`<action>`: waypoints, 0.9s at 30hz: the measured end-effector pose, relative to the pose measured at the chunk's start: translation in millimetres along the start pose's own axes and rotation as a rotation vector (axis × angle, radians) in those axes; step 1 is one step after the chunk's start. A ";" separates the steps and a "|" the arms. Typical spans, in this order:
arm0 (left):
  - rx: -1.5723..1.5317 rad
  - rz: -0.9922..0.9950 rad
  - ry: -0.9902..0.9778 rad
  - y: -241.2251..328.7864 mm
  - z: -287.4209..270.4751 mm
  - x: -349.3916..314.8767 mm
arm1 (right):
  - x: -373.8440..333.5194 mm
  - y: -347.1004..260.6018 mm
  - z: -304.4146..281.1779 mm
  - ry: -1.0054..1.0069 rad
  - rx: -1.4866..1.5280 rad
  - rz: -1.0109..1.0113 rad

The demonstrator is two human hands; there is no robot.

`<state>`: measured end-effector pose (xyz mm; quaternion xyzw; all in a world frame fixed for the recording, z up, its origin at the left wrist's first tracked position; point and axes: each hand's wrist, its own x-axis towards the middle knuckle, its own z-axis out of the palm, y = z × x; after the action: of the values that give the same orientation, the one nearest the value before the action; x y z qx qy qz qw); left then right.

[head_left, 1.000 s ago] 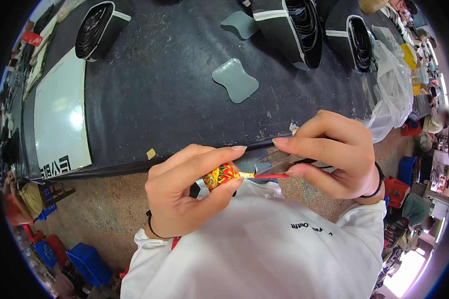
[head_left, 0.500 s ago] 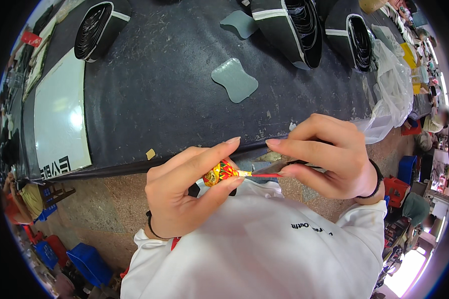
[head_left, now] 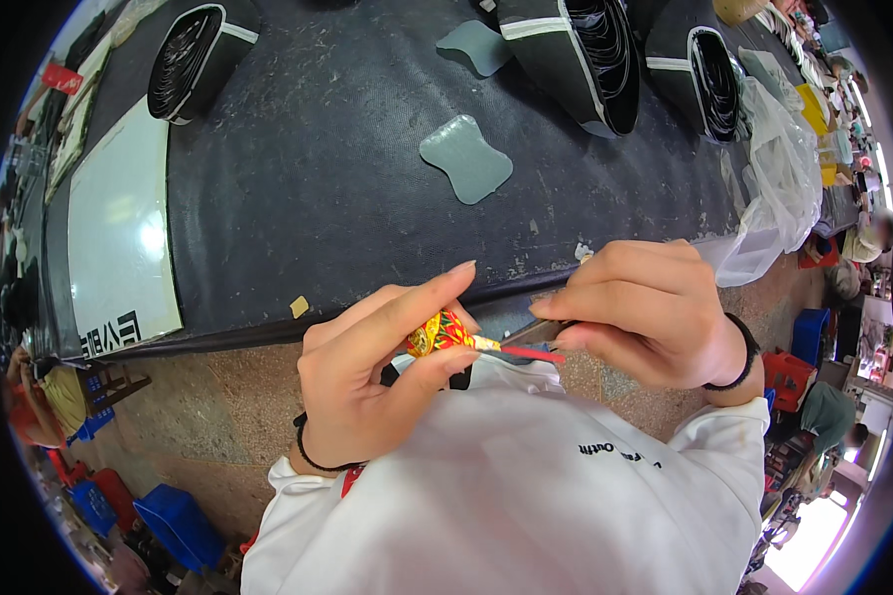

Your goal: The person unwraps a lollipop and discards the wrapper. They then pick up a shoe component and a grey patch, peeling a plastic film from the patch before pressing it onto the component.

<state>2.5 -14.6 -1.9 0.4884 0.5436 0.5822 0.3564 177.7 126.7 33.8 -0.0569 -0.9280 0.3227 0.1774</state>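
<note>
My left hand (head_left: pixel 372 362) is closed round a lollipop (head_left: pixel 437 334) in a shiny red, gold and green wrapper. The wrapper gathers into a pale, narrow neck, and from it a thin red stick (head_left: pixel 531 352) points right. Close to the stick's tip is my right hand (head_left: pixel 650 312), its thumb and fingers pinched together. A thin, dark, flat piece (head_left: pixel 549 328) shows at those fingertips; most of it is hidden and I cannot tell its kind. Both hands are just off the near edge of the dark-covered table (head_left: pixel 318 188).
Two grey-green curved pads (head_left: pixel 466 159) (head_left: pixel 473 48) lie on the table. Black white-trimmed bundles (head_left: pixel 187 64) (head_left: pixel 571 64) (head_left: pixel 695 79) stand at the far side. A white board (head_left: pixel 119 228) lies left, a clear plastic bag (head_left: pixel 779 188) right. A blue crate (head_left: pixel 179 526) stands on the floor.
The right hand's raised fingers have come down into a pinch, and the red stick's tip now shows below them. The lollipop has tilted slightly, its stick sloping down to the right.
</note>
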 end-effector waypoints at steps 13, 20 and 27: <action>-0.405 0.010 0.037 -5.3 1.2 -1.5 | 4.1 4.6 4.2 0.181 0.226 0.411; -0.308 0.062 -0.010 -9.7 3.0 0.6 | 7.4 6.1 21.9 0.092 0.436 0.233; -0.419 -0.144 0.039 -4.0 7.4 -0.4 | 6.3 6.9 38.7 0.101 0.102 0.005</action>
<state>9.3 -12.3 -6.4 0.3523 0.4511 0.6648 0.4800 157.5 111.2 3.1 -0.0664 -0.9001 0.3666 0.2256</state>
